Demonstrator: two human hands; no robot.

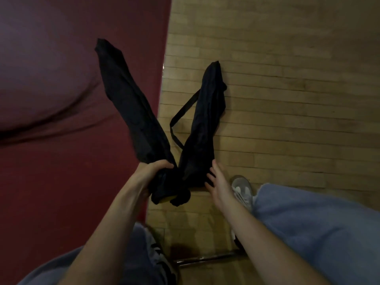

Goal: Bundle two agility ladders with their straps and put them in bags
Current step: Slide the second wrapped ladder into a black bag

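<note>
Two long black bags lie in a V. The left bag (pixel 127 101) stretches over the dark red mat, and the right bag (pixel 203 120) lies on the wooden floor with a black carry strap (pixel 181 114) looping off its side. My left hand (pixel 152 171) grips the near end of the left bag, where a bit of yellow (pixel 165 199) shows at the mouth. Fingers straight, my right hand (pixel 216 182) touches the near end of the right bag. The ladders themselves are hidden inside the fabric.
A dark red mat (pixel 61 182) covers the left half; wooden floor (pixel 287 79) fills the right. My legs in blue jeans and grey sneakers (pixel 242 188) flank the bags. A metal bar (pixel 205 259) lies on the floor near my feet.
</note>
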